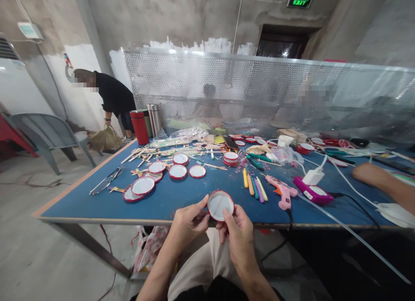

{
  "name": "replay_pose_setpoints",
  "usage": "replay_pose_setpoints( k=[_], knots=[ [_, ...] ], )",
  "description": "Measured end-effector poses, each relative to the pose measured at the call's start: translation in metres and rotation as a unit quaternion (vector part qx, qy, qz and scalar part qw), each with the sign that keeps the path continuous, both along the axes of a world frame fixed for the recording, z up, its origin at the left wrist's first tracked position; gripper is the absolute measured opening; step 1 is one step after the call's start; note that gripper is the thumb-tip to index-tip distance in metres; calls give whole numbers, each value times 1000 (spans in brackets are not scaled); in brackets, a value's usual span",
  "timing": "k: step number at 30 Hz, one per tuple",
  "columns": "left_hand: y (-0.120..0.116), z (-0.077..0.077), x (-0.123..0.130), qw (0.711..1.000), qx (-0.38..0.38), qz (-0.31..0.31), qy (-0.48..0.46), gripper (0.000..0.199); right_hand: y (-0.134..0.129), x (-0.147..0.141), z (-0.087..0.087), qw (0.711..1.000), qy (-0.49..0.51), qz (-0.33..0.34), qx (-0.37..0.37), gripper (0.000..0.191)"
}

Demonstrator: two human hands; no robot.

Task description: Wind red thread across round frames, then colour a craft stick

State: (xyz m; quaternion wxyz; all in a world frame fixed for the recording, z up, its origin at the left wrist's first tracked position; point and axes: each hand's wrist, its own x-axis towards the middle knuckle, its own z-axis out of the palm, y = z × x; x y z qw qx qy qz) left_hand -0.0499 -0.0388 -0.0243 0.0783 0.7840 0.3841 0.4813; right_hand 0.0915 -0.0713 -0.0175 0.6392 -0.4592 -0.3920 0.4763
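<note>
Both my hands hold a round disc with a red rim and a white, glossy face [220, 205] above the near edge of the blue table [81, 201]. My left hand [189, 221] pinches its lower left edge, and my right hand [240, 236] grips its lower right edge. Beyond the disc lie several similar red-rimmed discs [143, 186] and a small stack of them [231, 158]. Wooden craft sticks [155, 153] are scattered behind those. Nearest my right hand are coloured sticks [254, 188] and a pink glue gun [282, 190].
A co-worker's forearm [382, 180] rests on the right of the table. Cables, a magenta device [313, 193] and scissors [106, 180] lie on the tabletop. A perforated metal screen [220, 84] stands along the far side. Another person [113, 97] stoops at back left.
</note>
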Motion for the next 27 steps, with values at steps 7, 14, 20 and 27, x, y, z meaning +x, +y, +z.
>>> replay_pose_setpoints(
  k=[7, 14, 20, 27],
  knots=[
    [3, -6, -1, 1000, 15, 10, 6, 48, 0, 1, -1, 1000, 0, 3, -5, 28],
    [-1, 3, 0, 1000, 6, 8, -17, 39, -1, 0, -3, 1000, 7, 8, -14, 28],
    [-6, 9, 4, 996, -59, -26, -62, 43, 0, 0, -5, 1000, 7, 3, -15, 31],
    [-1, 1, 1, 1000, -16, 11, -22, 39, -1, -1, -4, 1000, 8, 11, -11, 29]
  ],
)
